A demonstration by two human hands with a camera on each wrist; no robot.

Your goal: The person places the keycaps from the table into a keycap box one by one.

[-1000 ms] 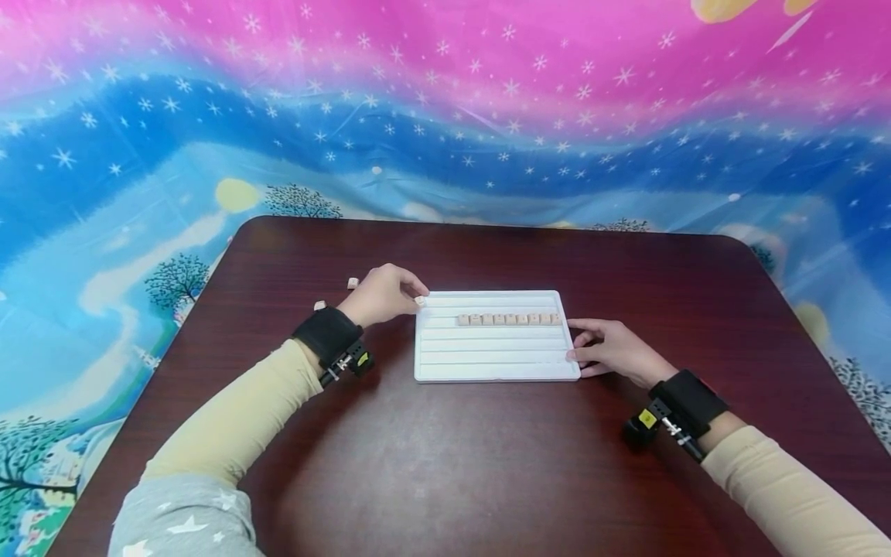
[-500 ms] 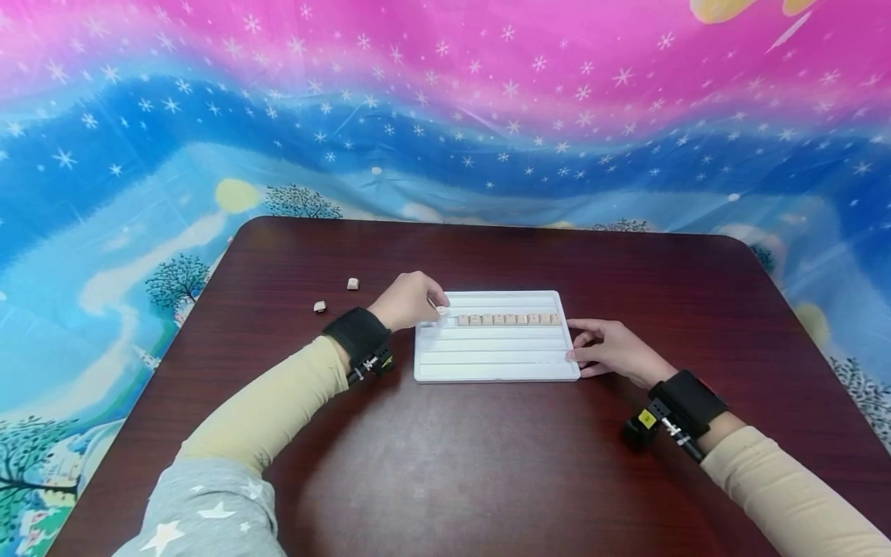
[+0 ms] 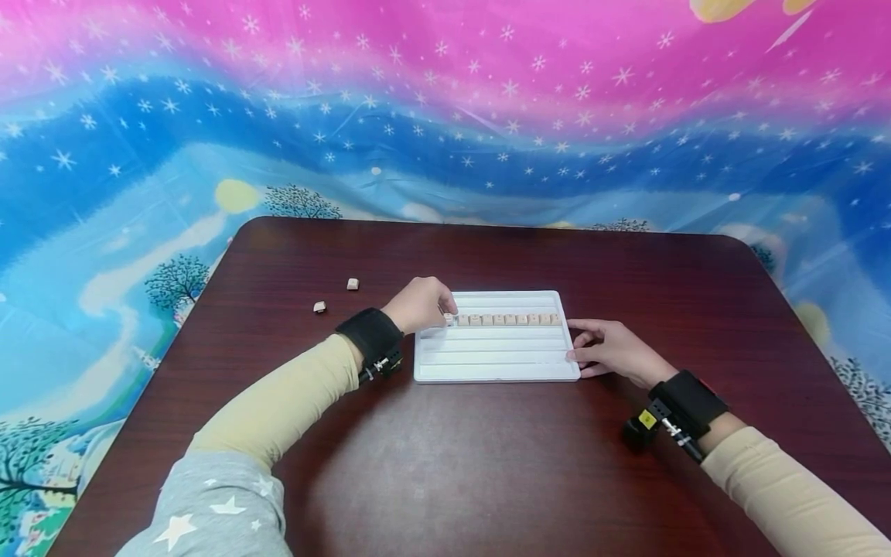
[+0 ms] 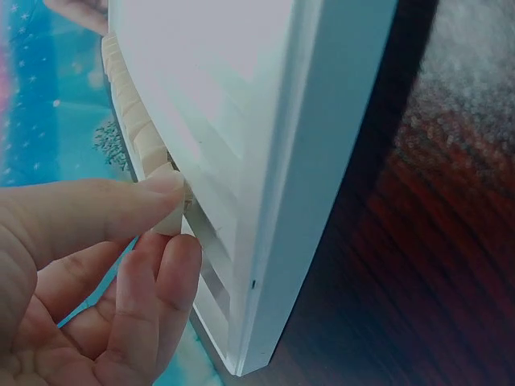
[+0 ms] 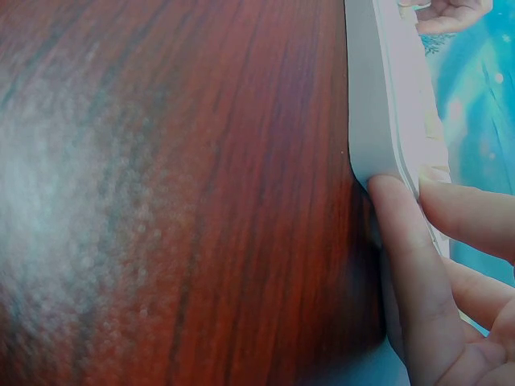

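Observation:
Between thumb and fingers, my left hand (image 3: pixel 421 303) pinches a small beige keycap (image 4: pixel 170 217) at the left end of a row of matching keycaps (image 3: pixel 510 319). That row sits in one groove of a white ridged tray (image 3: pixel 497 374). The held keycap is mostly covered by the fingers in the head view; its contact with the groove is hard to tell. My right hand (image 3: pixel 619 352) rests against the tray's right edge, with thumb and forefinger touching the rim. Close up in the right wrist view, the thumb (image 5: pixel 406 257) lies along the tray's side.
Two loose keycaps lie on the dark wooden table (image 3: pixel 445 464), left of the tray: one farther back (image 3: pixel 353 284), another nearer (image 3: pixel 319 307). A patterned blue and pink cloth (image 3: pixel 445 116) hangs behind the table.
My left hand has moved right from the tray's left edge, carrying the keycap over the tray and down to the row's left end. The right hand and tray have stayed put.

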